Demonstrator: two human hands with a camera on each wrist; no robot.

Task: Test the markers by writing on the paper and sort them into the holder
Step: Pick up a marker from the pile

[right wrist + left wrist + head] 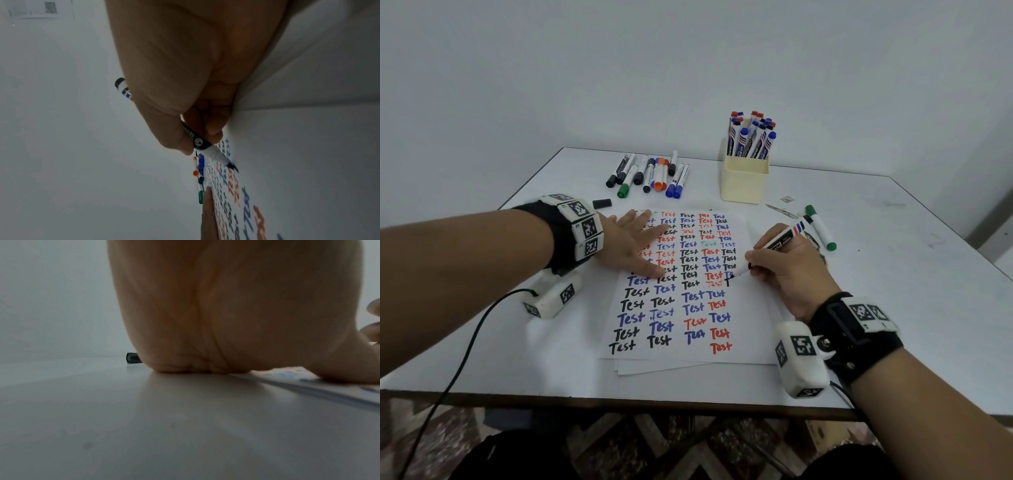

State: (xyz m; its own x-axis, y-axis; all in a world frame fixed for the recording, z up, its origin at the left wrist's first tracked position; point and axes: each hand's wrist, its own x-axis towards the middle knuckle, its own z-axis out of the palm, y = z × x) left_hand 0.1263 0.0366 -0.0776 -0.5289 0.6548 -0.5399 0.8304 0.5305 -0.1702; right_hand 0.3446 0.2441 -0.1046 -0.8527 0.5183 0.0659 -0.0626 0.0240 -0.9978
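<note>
My right hand (774, 262) grips an uncapped black marker (779, 241) like a pen, its tip touching the paper (753, 329) beside a red "Test". In the right wrist view the black marker (207, 148) shows its tip on a fresh black stroke. My left hand (635, 245) lies flat with spread fingers on the paper's upper left, holding it down; the left wrist view shows only the left hand (236, 313). A cream holder (744, 180) at the back holds several capped markers. The marker's black cap (602, 203) lies near my left wrist.
A loose pile of several markers (650, 174) lies at the back of the white table (893, 274). A green marker (822, 228) lies right of the paper. The wrist camera cable (465, 342) trails off the front edge.
</note>
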